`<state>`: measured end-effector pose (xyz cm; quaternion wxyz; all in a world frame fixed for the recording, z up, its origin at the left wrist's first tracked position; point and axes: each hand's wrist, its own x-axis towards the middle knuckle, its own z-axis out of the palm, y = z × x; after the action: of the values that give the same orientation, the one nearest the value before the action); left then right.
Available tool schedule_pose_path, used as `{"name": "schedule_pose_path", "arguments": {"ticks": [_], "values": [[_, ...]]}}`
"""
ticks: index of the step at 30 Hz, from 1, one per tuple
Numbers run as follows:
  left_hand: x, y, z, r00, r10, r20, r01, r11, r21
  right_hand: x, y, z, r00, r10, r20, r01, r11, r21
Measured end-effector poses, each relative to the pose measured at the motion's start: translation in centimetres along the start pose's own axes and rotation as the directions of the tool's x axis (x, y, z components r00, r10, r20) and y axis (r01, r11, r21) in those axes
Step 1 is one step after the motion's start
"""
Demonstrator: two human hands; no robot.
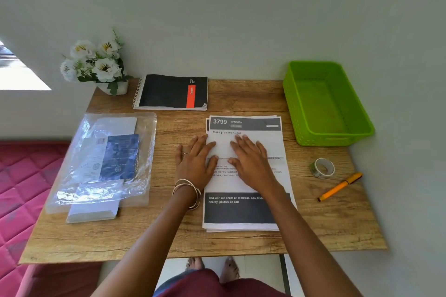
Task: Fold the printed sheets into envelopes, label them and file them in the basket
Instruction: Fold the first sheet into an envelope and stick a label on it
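A stack of printed sheets (243, 210) lies in the middle of the wooden table (169, 236). The top sheet is folded over, and its white folded flap (272, 144) covers the upper half of the stack. My left hand (196, 164) and my right hand (251, 164) lie flat side by side on that flap, fingers spread, pressing it down along the fold edge. The green plastic basket (325, 108) stands at the back right with nothing in it. An orange pen (339, 187) and a roll of tape (322, 167) lie to the right of the sheets.
A clear plastic bag with envelopes and a blue booklet (106, 161) lies on the left of the table. A black spiral notebook (171, 91) and a pot of white flowers (96, 62) sit at the back. A red mattress (24, 188) is to the left.
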<state>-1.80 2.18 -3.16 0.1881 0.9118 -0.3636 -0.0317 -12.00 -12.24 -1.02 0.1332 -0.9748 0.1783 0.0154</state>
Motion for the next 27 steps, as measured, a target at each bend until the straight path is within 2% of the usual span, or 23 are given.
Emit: {"name": "schedule_pose_path", "arguments": {"ticks": [6, 10, 15, 17, 19, 23, 27], "values": [[0.0, 0.0, -0.1, 1.0, 0.015, 0.005, -0.015, 1.0, -0.01, -3.0, 5.3, -0.7, 0.969, 0.247, -0.022, -0.247, 0.969, 0.008], [-0.1, 0.1, -0.4, 0.999, 0.036, -0.003, -0.036, 0.999, -0.001, -3.7, 5.8, -0.3, 0.962, 0.268, -0.048, -0.269, 0.963, -0.019], [-0.2, -0.8, 0.1, 0.989, 0.12, 0.082, -0.125, 0.991, 0.057, -3.5, 5.0, 0.2, 0.95, 0.305, -0.068, -0.308, 0.95, -0.054], [-0.1, -0.9, 0.2, 0.989, 0.118, 0.093, -0.126, 0.989, 0.079, -4.0, 4.4, -0.5, 0.96, 0.266, -0.09, -0.269, 0.963, -0.016], [-0.1, -0.6, 0.1, 0.99, 0.107, 0.091, -0.114, 0.99, 0.08, -5.2, 3.3, -1.6, 0.986, 0.149, -0.081, -0.139, 0.984, 0.111], [-0.2, -0.4, 0.0, 0.993, 0.084, 0.086, -0.091, 0.993, 0.075, -8.4, 0.7, -2.7, 0.986, -0.11, 0.124, 0.066, 0.948, 0.313], [-0.4, -0.3, 0.2, 0.994, 0.075, 0.079, -0.08, 0.994, 0.073, -10.9, 0.3, -1.7, 0.955, -0.209, 0.209, 0.16, 0.96, 0.229]]}}
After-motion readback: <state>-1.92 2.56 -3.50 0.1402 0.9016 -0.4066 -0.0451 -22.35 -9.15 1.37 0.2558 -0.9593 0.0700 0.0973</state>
